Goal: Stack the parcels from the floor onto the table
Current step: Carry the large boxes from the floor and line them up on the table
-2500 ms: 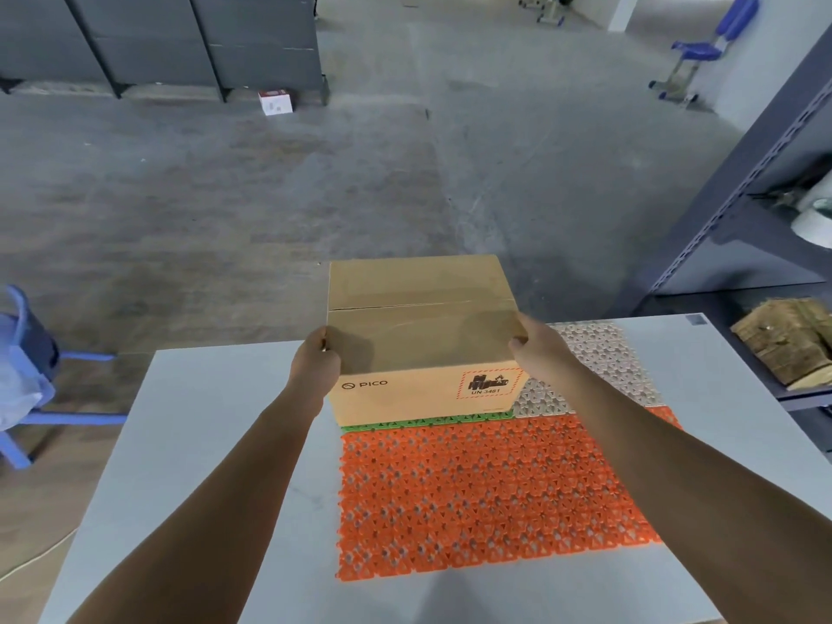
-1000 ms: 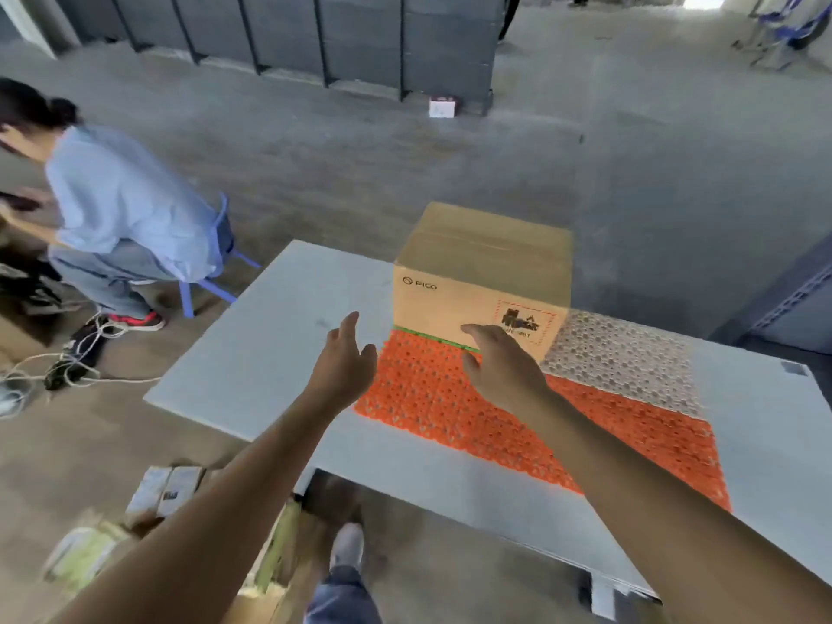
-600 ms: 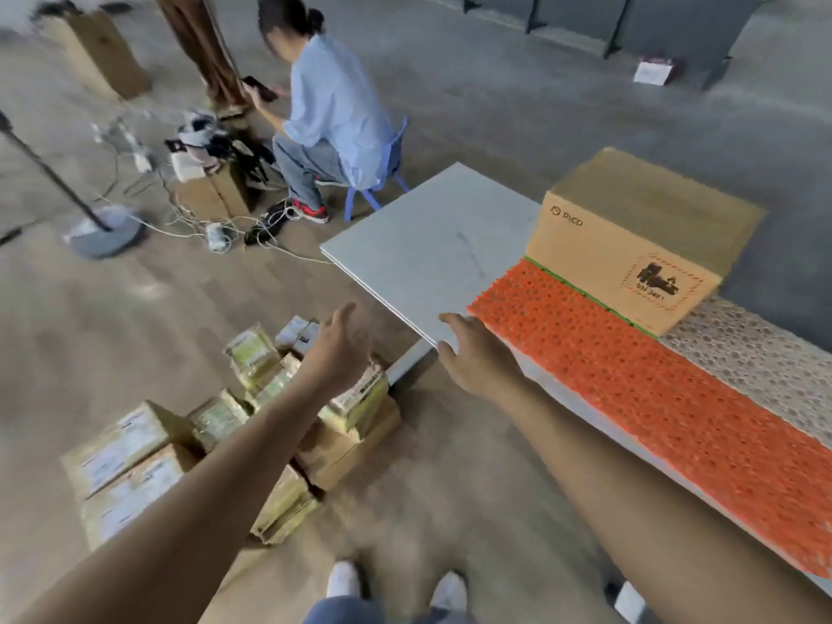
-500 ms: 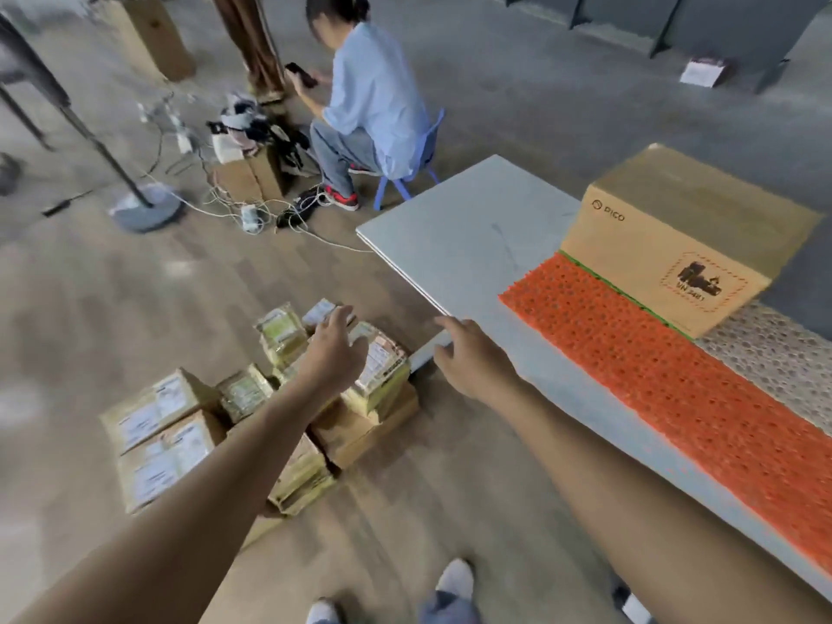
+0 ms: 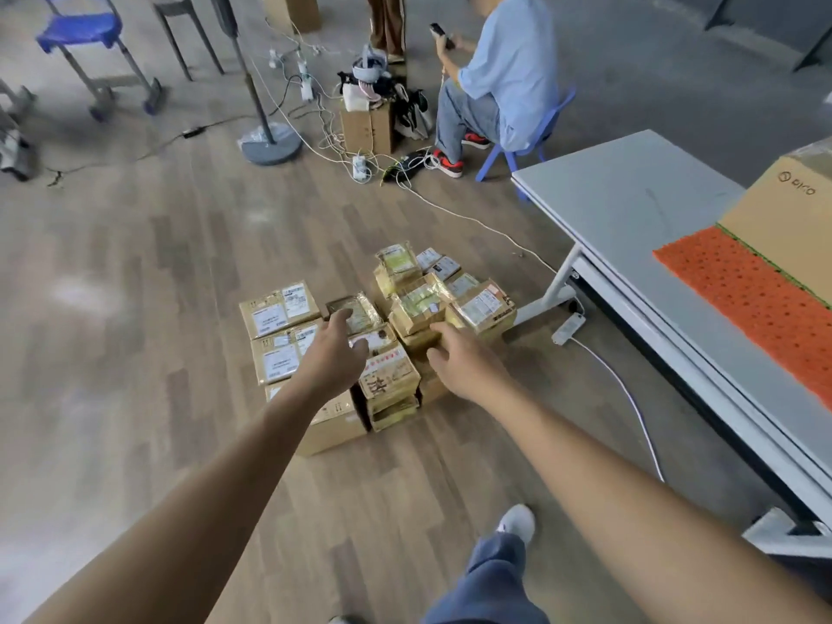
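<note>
Your left hand (image 5: 335,353) and right hand (image 5: 463,367), empty with fingers loosely spread, reach over the parcel pile (image 5: 405,299) on the floor (image 5: 135,308). A red-labelled parcel (image 5: 391,376) lies between them, nearer your left hand. The surface (image 5: 630,204) stands to your right.

We are recording glossy-taped cardboard parcels (image 5: 280,313), a matt wood-grain floor (image 5: 135,317), a smooth tabletop (image 5: 630,195) and a perforated plastic mat (image 5: 743,299).

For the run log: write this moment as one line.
phase: reach | left hand: open | right hand: open | floor parcels: piled beside table | cardboard box: on table
</note>
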A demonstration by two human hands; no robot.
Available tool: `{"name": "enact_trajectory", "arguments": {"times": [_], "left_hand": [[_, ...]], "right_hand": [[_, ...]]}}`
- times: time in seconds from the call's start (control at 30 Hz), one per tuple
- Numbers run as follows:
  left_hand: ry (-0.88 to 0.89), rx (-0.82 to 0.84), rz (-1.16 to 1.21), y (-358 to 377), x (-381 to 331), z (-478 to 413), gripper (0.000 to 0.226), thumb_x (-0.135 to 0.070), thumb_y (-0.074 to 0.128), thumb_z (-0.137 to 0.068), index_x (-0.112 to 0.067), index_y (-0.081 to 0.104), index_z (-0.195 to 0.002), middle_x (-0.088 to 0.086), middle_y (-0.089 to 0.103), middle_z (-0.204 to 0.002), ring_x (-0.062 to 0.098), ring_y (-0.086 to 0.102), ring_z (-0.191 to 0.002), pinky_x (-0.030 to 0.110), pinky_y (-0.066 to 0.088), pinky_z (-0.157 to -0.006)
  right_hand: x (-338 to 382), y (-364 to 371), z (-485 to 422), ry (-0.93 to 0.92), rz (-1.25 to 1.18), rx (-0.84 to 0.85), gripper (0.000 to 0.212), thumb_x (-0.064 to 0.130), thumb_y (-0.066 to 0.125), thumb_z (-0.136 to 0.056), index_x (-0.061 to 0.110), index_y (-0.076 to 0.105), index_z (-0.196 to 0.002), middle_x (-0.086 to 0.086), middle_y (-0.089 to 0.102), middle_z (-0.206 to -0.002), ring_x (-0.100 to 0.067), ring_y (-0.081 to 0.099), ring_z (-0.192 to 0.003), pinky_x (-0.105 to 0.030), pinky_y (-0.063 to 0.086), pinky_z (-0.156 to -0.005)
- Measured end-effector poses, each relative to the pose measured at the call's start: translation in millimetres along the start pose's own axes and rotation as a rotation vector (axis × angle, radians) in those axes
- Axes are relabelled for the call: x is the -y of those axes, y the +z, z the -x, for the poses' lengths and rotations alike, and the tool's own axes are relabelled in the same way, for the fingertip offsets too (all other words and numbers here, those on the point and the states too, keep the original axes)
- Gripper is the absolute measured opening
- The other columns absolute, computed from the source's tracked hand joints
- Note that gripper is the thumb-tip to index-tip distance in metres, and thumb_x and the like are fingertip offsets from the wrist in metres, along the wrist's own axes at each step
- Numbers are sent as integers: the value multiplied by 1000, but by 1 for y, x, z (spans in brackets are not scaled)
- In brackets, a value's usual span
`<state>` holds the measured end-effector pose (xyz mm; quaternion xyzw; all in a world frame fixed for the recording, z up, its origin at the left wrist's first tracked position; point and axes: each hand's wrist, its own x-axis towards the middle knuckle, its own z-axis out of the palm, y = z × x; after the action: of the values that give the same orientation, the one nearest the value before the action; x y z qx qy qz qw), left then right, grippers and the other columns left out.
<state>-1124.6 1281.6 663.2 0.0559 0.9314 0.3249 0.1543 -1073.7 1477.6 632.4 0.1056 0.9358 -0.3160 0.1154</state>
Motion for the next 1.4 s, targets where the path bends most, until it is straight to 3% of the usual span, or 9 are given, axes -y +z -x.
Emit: {"name": "enact_trajectory", "arguments": {"times": [0.13,0.33,0.47,0.67,0.8,0.9,1.1,1.2,1.4], "left_hand": [[-48,3,54,-30,68,35,53,-22,47,-94,-18,31,-144,17,43,-139,27,51,-113,35,41,-89],[-98,35,47,-62,131,49,56,-25,46,-95,-16,27,-147,16,37,-145,31,42,-129,43,38,-105],[-123,52,52,-70,154,30,56,-24,45,-96,-16,26,-148,16,37,-146,31,45,-126,40,40,-101],[-186,125,1,-62,195,-36,56,-20,46,-96,-13,26,-148,16,37,-146,31,44,-128,39,39,-102],[-250,176,-25,-55,220,-94,56,-23,48,-96,-14,27,-147,16,37,-146,32,44,-127,37,41,-95],[-295,212,-25,-49,237,-135,56,-24,48,-94,-15,28,-146,17,37,-146,32,42,-129,46,43,-100],[-273,304,-66,-20,269,-200,55,-27,47,-94,-20,30,-145,14,38,-145,27,47,-120,43,47,-94],[-248,362,-87,0,290,-230,53,-28,47,-95,-22,31,-144,11,41,-143,25,50,-114,34,45,-82],[-164,517,-217,50,344,-295,49,-33,48,-95,-22,34,-141,11,46,-141,29,53,-114,41,48,-90]], "right_hand": [[50,52,18,39,-8,39,48,40,40,-99,31,32,-146,-3,43,-140,-11,56,-81,-28,42,-56],[98,100,24,40,-12,66,44,34,42,-100,29,37,-143,-3,50,-132,-19,58,-95,-40,53,-80],[106,120,-5,50,-16,89,46,35,41,-99,28,36,-144,-5,48,-136,-18,53,-91,-34,46,-73],[96,164,-79,144,-64,139,48,37,40,-99,26,36,-145,-5,46,-142,-22,55,-109,-35,44,-80],[84,189,-118,228,-117,151,46,37,40,-99,27,38,-144,-5,48,-139,-14,58,-91,-28,43,-68],[73,204,-141,285,-157,197,47,36,40,-98,26,37,-145,-4,44,-144,-24,53,-118,-35,46,-82],[53,238,-178,383,-238,153,47,32,42,-99,24,38,-145,-4,47,-144,-25,45,-128,-39,42,-99],[40,264,-190,463,-295,129,45,32,42,-99,24,41,-143,-3,49,-143,-24,47,-128,-37,42,-99],[15,336,-205,634,-362,50,44,33,42,-100,27,40,-143,-2,50,-143,-23,50,-125,-32,41,-92]]}}
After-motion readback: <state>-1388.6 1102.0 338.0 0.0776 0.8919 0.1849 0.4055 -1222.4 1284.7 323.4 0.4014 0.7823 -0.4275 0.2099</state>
